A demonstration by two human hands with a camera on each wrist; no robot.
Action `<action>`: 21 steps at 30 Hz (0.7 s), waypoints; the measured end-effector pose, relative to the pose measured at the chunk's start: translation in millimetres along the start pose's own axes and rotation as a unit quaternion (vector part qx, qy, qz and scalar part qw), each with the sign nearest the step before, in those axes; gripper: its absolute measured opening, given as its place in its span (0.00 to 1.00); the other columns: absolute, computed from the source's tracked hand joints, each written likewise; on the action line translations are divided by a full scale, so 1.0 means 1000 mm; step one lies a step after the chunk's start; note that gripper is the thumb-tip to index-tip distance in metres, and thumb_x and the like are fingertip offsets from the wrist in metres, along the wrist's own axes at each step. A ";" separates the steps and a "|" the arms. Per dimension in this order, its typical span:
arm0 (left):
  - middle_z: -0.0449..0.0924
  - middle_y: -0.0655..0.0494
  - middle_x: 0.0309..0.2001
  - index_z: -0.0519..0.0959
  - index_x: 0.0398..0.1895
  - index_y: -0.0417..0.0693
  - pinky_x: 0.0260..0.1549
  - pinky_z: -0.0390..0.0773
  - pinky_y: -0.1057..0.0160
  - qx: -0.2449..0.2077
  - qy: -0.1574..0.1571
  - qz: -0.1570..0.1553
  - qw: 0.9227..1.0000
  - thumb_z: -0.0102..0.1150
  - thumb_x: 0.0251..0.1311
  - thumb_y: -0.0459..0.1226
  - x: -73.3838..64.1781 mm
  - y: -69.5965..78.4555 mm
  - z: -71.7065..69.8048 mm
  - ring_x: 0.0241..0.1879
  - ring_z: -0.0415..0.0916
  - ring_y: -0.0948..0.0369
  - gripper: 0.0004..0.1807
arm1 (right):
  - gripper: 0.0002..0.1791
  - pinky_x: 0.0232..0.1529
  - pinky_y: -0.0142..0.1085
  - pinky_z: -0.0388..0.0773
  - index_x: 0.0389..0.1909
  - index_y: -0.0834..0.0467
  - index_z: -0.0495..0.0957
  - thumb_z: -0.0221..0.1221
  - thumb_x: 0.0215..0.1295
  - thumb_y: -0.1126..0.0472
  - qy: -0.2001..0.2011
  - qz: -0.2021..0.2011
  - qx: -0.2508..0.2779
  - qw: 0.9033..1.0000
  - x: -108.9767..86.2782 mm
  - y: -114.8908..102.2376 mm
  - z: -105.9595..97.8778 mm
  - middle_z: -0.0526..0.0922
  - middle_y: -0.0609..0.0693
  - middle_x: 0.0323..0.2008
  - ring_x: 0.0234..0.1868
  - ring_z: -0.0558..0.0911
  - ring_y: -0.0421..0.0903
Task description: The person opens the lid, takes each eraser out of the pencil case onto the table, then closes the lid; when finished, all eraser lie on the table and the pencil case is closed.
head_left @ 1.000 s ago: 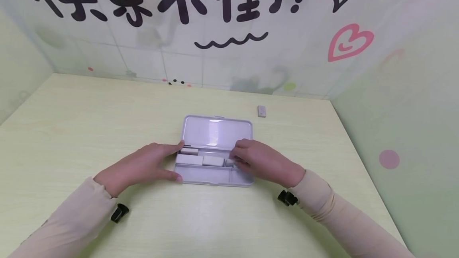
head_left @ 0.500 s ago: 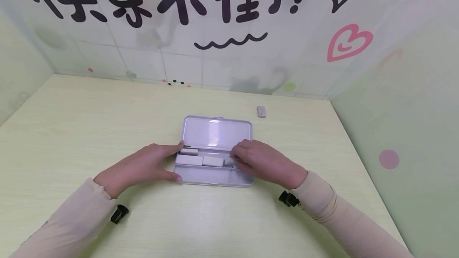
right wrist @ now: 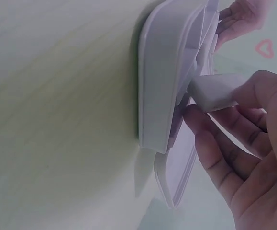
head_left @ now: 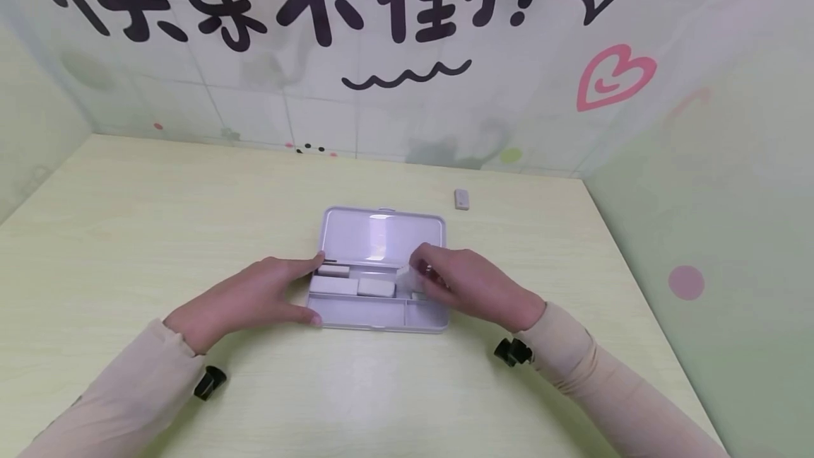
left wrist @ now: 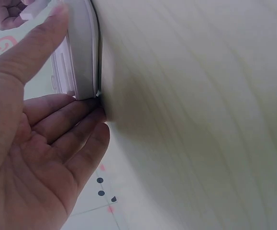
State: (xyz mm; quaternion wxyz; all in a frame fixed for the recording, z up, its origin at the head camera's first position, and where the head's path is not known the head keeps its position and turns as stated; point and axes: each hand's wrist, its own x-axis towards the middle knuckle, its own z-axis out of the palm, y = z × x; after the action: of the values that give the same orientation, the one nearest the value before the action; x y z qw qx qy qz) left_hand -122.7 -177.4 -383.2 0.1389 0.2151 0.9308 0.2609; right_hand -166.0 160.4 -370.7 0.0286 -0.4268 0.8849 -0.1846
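A pale lilac pencil case [head_left: 362,313] lies with its lid [head_left: 356,232] folded back on the table. My left hand [head_left: 254,297] holds its left end, thumb at the front corner and fingers at the back corner. Above the case's right part, my right hand [head_left: 473,285] pinches a white eraser [right wrist: 215,91] between thumb and fingers, tilted. In the right wrist view the eraser's lower end is at the compartments; contact is unclear. Two white eraser blocks, a left one [head_left: 333,285] and a right one [head_left: 376,288], sit in the middle row. A smaller block [head_left: 334,271] lies behind them.
A small pale eraser-like block [head_left: 461,199] lies on the table [head_left: 356,394] behind the case, to the right. A printed wall [head_left: 254,104] closes off the back, and another wall [head_left: 731,232] stands at the right.
My right hand has lifted and tilted the white eraser up from the case's right part. My left hand stays at the case's left end.
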 end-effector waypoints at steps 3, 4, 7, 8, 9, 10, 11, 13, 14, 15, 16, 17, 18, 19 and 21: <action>0.72 0.40 0.74 0.63 0.79 0.36 0.69 0.75 0.39 -0.001 0.000 0.000 1.000 0.78 0.52 0.57 0.000 0.000 0.000 0.72 0.73 0.40 0.58 | 0.12 0.40 0.27 0.85 0.56 0.54 0.73 0.58 0.77 0.62 0.001 0.011 0.032 0.999 0.000 0.000 0.000 0.87 0.45 0.41 0.38 0.85 0.36; 0.72 0.40 0.74 0.63 0.79 0.36 0.69 0.75 0.39 -0.001 0.000 0.001 1.000 0.78 0.52 0.57 0.000 0.000 0.000 0.72 0.73 0.40 0.58 | 0.14 0.41 0.28 0.86 0.59 0.55 0.73 0.57 0.77 0.62 0.001 0.014 0.042 0.999 0.000 0.000 -0.001 0.87 0.46 0.42 0.39 0.86 0.37; 0.72 0.40 0.74 0.63 0.79 0.36 0.69 0.75 0.39 -0.001 0.001 0.002 1.000 0.78 0.52 0.57 -0.001 0.000 0.000 0.72 0.73 0.40 0.58 | 0.17 0.42 0.29 0.86 0.63 0.54 0.73 0.56 0.77 0.64 -0.001 0.025 0.073 0.997 -0.001 0.002 0.000 0.87 0.45 0.44 0.41 0.85 0.38; 0.73 0.40 0.74 0.63 0.79 0.36 0.69 0.76 0.39 0.000 0.002 0.002 1.000 0.78 0.52 0.57 -0.001 0.001 0.000 0.72 0.73 0.40 0.58 | 0.17 0.42 0.29 0.85 0.64 0.54 0.74 0.56 0.77 0.65 0.000 0.026 0.081 0.996 -0.001 0.003 0.000 0.86 0.45 0.44 0.41 0.84 0.38; 0.73 0.40 0.74 0.63 0.79 0.36 0.68 0.76 0.39 0.000 0.002 0.003 1.000 0.78 0.52 0.57 -0.001 0.001 0.000 0.72 0.73 0.40 0.58 | 0.17 0.43 0.29 0.85 0.63 0.54 0.75 0.56 0.77 0.65 0.000 0.029 0.089 0.996 -0.001 0.003 0.000 0.86 0.44 0.44 0.41 0.83 0.37; 0.73 0.40 0.74 0.63 0.79 0.36 0.68 0.76 0.39 0.000 0.003 0.003 1.000 0.78 0.52 0.57 -0.001 0.001 0.000 0.71 0.74 0.40 0.58 | 0.17 0.43 0.29 0.85 0.63 0.54 0.76 0.56 0.77 0.66 0.001 0.029 0.097 0.995 -0.002 0.004 0.000 0.85 0.44 0.44 0.41 0.83 0.37; 0.73 0.40 0.74 0.63 0.79 0.36 0.68 0.76 0.39 0.000 0.003 0.003 1.000 0.78 0.52 0.57 -0.001 0.001 0.000 0.71 0.74 0.41 0.57 | 0.16 0.44 0.29 0.85 0.62 0.54 0.77 0.56 0.77 0.66 0.002 0.030 0.105 0.994 -0.002 0.005 0.000 0.85 0.44 0.44 0.42 0.83 0.37; 0.73 0.40 0.74 0.63 0.79 0.36 0.68 0.76 0.39 0.000 0.003 0.004 1.000 0.78 0.53 0.57 -0.001 0.001 0.000 0.71 0.74 0.41 0.57 | 0.17 0.44 0.29 0.86 0.61 0.54 0.77 0.56 0.76 0.67 0.007 0.029 0.121 0.992 -0.003 0.007 0.000 0.85 0.44 0.43 0.42 0.83 0.37; 0.73 0.40 0.74 0.63 0.79 0.36 0.68 0.76 0.39 0.000 0.003 0.005 1.000 0.78 0.53 0.57 -0.001 0.001 0.000 0.71 0.74 0.41 0.58 | 0.17 0.45 0.30 0.86 0.62 0.55 0.77 0.57 0.76 0.68 0.008 0.030 0.130 0.991 -0.004 0.008 0.000 0.85 0.45 0.43 0.42 0.84 0.38; 0.73 0.40 0.74 0.63 0.79 0.35 0.68 0.76 0.39 -0.001 0.002 0.005 1.000 0.78 0.53 0.57 -0.001 0.001 0.000 0.71 0.74 0.41 0.58 | 0.18 0.46 0.30 0.87 0.62 0.55 0.77 0.57 0.75 0.68 0.008 0.030 0.140 0.990 -0.004 0.009 0.000 0.85 0.45 0.43 0.42 0.84 0.38; 0.73 0.39 0.74 0.62 0.79 0.35 0.68 0.76 0.39 -0.001 0.002 0.005 1.000 0.77 0.53 0.57 -0.001 0.001 0.000 0.71 0.74 0.41 0.58 | 0.19 0.46 0.31 0.87 0.63 0.55 0.76 0.58 0.74 0.69 0.007 0.030 0.149 0.988 -0.005 0.010 0.000 0.85 0.46 0.42 0.42 0.84 0.39; 0.72 0.39 0.74 0.62 0.79 0.35 0.68 0.76 0.39 -0.002 0.002 0.005 1.000 0.77 0.53 0.57 -0.001 0.001 0.000 0.71 0.74 0.41 0.58 | 0.20 0.46 0.31 0.87 0.63 0.55 0.76 0.59 0.73 0.69 0.005 0.030 0.158 0.987 -0.005 0.011 0.001 0.85 0.47 0.42 0.42 0.84 0.39; 0.72 0.39 0.74 0.62 0.79 0.35 0.68 0.76 0.39 -0.002 0.001 0.006 1.000 0.77 0.53 0.57 -0.001 0.001 0.000 0.72 0.73 0.40 0.58 | 0.21 0.47 0.31 0.87 0.64 0.55 0.75 0.60 0.72 0.70 0.003 0.030 0.166 0.986 -0.006 0.011 0.001 0.85 0.47 0.42 0.43 0.84 0.39; 0.72 0.39 0.74 0.62 0.79 0.34 0.69 0.75 0.39 -0.002 0.001 0.006 1.000 0.77 0.53 0.57 -0.001 0.001 0.001 0.72 0.73 0.40 0.58 | 0.22 0.47 0.31 0.87 0.64 0.55 0.75 0.61 0.72 0.70 -0.001 0.031 0.174 0.984 -0.006 0.012 0.001 0.84 0.47 0.42 0.43 0.84 0.39; 0.72 0.38 0.74 0.62 0.79 0.34 0.69 0.75 0.39 -0.003 0.002 0.006 1.000 0.77 0.53 0.57 -0.001 0.001 0.001 0.72 0.73 0.40 0.58 | 0.24 0.48 0.31 0.87 0.65 0.54 0.74 0.63 0.71 0.70 -0.010 0.030 0.183 0.983 -0.006 0.013 0.002 0.84 0.47 0.43 0.43 0.83 0.40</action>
State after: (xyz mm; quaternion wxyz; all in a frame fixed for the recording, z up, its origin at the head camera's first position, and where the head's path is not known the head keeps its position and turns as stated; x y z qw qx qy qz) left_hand -121.1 -176.7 -382.9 0.1366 0.2199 0.9289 0.2648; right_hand -171.3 172.2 -377.5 0.1204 -0.3897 0.8479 -0.3387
